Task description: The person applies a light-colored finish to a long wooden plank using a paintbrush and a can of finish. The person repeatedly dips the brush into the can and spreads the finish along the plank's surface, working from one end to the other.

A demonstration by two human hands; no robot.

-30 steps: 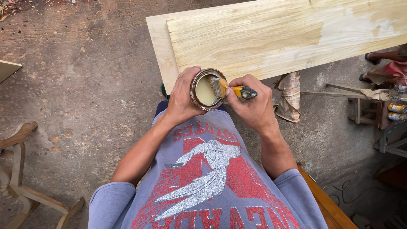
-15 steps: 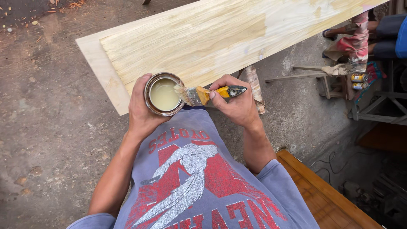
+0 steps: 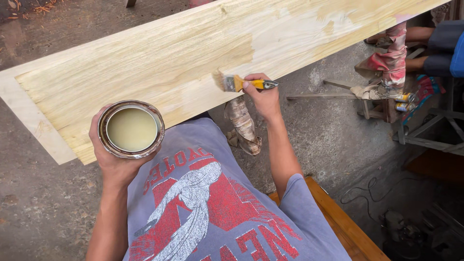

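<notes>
My right hand (image 3: 261, 96) has carried the brush (image 3: 237, 83) from the can (image 3: 131, 129) to the board (image 3: 159, 63) at centre frame, fingers closed on it; my left hand (image 3: 113, 162) still grips the can, lower left.

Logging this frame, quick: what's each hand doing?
Left hand: closed around an open can of pale liquid.
Right hand: closed on a yellow-handled brush at the board.

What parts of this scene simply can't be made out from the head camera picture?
- Wooden board: its right end runs past the top edge of the head view.
- Tin: its outside and base are covered by the left hand.
- Brush: the middle of its handle is wrapped by the right hand.
- Person at upper right: cut off by the right edge.
- Dark objects on the floor: too dim to identify.
</notes>
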